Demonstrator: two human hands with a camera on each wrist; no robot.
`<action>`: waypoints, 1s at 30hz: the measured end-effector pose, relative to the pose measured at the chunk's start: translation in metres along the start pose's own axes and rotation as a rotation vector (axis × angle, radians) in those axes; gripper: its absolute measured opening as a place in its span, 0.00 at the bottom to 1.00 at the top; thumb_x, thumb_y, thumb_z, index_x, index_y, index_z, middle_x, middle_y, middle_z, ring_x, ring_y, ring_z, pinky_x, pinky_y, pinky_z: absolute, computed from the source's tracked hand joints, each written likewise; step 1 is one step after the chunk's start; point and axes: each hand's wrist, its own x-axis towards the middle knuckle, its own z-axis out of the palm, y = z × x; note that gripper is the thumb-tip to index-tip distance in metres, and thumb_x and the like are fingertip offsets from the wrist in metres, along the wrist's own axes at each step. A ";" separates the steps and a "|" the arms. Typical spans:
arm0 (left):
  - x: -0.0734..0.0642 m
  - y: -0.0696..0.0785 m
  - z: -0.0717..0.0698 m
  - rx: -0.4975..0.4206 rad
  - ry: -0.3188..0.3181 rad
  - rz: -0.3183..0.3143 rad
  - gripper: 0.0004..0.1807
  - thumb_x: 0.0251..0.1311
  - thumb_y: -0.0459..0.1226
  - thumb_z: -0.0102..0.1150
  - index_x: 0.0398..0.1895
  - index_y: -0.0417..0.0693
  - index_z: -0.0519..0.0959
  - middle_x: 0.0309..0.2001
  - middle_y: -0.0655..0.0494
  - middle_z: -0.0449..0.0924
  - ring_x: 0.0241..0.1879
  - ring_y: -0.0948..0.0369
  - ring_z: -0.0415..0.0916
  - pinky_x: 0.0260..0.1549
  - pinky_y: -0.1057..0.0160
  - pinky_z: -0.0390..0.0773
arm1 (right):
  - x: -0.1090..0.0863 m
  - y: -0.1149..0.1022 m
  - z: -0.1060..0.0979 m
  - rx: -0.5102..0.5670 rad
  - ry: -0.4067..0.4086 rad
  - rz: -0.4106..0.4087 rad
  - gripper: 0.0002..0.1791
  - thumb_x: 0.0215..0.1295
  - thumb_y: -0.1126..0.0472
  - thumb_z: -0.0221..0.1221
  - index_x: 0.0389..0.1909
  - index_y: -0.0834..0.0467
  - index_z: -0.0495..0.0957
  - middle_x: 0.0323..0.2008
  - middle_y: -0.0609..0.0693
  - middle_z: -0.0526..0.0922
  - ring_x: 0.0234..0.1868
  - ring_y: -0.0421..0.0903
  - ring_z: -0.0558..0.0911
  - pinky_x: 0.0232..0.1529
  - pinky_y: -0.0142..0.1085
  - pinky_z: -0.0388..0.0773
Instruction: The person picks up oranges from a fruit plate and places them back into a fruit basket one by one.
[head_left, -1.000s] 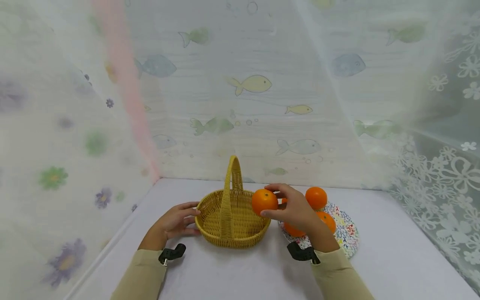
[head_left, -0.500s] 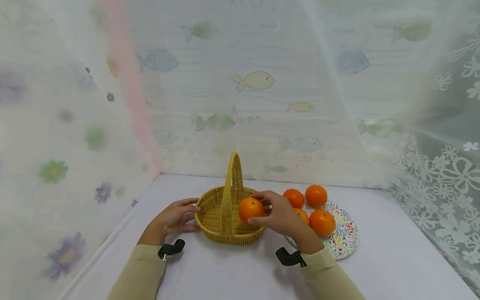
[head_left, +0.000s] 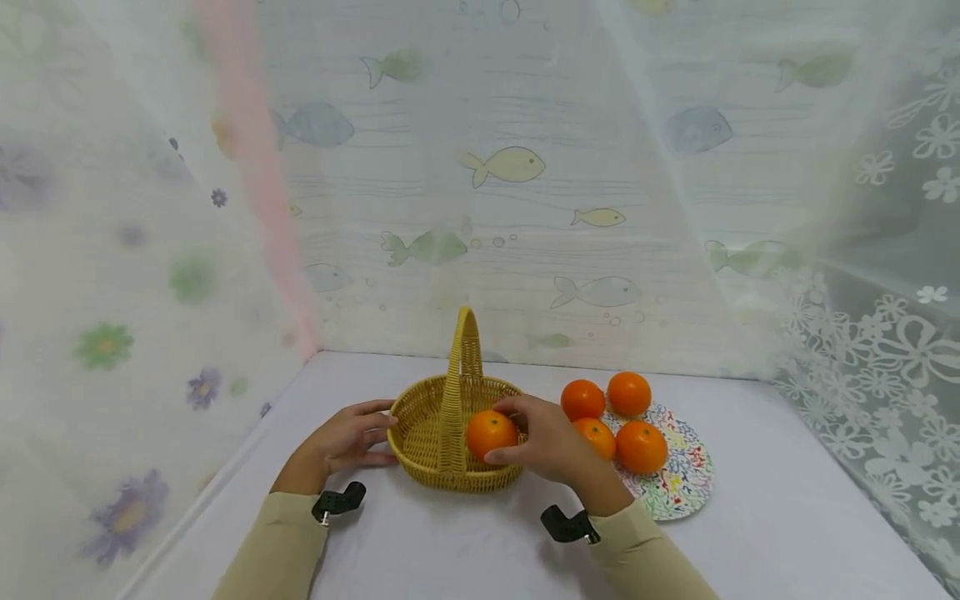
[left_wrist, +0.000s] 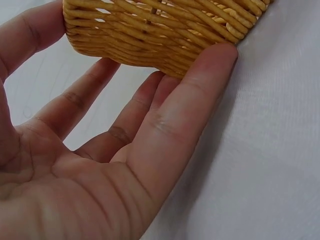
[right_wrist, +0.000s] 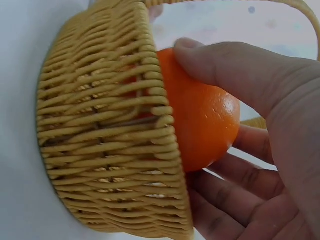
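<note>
The yellow wicker basket (head_left: 420, 467) with an arched handle stands on the table. My left hand (head_left: 351, 437) touches its left end. In the left wrist view the thumb (left_wrist: 175, 125) lies along the woven side, and the other fingers, spread and fairly straight, touch the basket's end. My right hand (head_left: 543, 442) holds an orange (head_left: 491, 435) inside the basket's right half, low behind the front rim. Seen from the right wrist, the thumb lies on one side of the orange (right_wrist: 205, 120) and the fingers on the other; the wicker wall hides its lower part.
Right of the basket, a plate (head_left: 690, 467) with a multicoloured pattern bears several oranges (head_left: 641, 447), grouped at its left and back. A white cloth (head_left: 465, 550) covers the table. Curtains (head_left: 502, 250) printed with fish and flowers stand behind and at the sides.
My right hand has carried the orange left and down from over the basket's right rim into the basket. The left hand has stayed at the basket's left end.
</note>
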 end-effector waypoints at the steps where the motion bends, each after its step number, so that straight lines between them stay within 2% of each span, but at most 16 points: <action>1: -0.001 0.000 0.000 0.000 -0.002 0.000 0.37 0.70 0.38 0.63 0.78 0.45 0.61 0.72 0.43 0.69 0.62 0.51 0.79 0.55 0.38 0.83 | 0.000 0.000 0.001 -0.008 -0.003 -0.005 0.37 0.51 0.43 0.79 0.62 0.47 0.79 0.56 0.42 0.83 0.55 0.44 0.82 0.59 0.46 0.83; 7: -0.005 0.002 0.000 0.023 -0.012 0.010 0.37 0.71 0.39 0.63 0.79 0.44 0.60 0.72 0.42 0.69 0.63 0.51 0.79 0.56 0.39 0.83 | 0.001 -0.001 0.007 -0.049 -0.022 -0.017 0.38 0.52 0.42 0.78 0.63 0.48 0.79 0.59 0.43 0.83 0.58 0.46 0.81 0.61 0.48 0.82; 18: -0.003 0.000 0.000 0.042 -0.024 0.017 0.36 0.72 0.40 0.61 0.79 0.43 0.60 0.70 0.45 0.72 0.61 0.54 0.80 0.56 0.40 0.83 | 0.002 0.002 0.014 -0.074 -0.012 -0.073 0.35 0.54 0.42 0.77 0.61 0.51 0.80 0.57 0.43 0.83 0.57 0.44 0.82 0.60 0.44 0.83; 26: -0.002 -0.001 0.000 0.037 -0.017 0.010 0.38 0.70 0.40 0.64 0.79 0.44 0.59 0.71 0.43 0.70 0.61 0.54 0.80 0.55 0.39 0.83 | 0.002 0.003 0.018 -0.086 -0.025 -0.051 0.34 0.55 0.40 0.76 0.60 0.49 0.80 0.55 0.42 0.84 0.56 0.42 0.81 0.59 0.42 0.83; 30: -0.003 0.000 0.001 0.043 -0.022 0.016 0.38 0.71 0.40 0.62 0.79 0.43 0.59 0.70 0.44 0.71 0.60 0.55 0.80 0.55 0.40 0.83 | 0.002 0.004 0.018 -0.089 -0.017 -0.068 0.32 0.56 0.43 0.76 0.59 0.51 0.81 0.55 0.43 0.84 0.56 0.43 0.82 0.59 0.43 0.83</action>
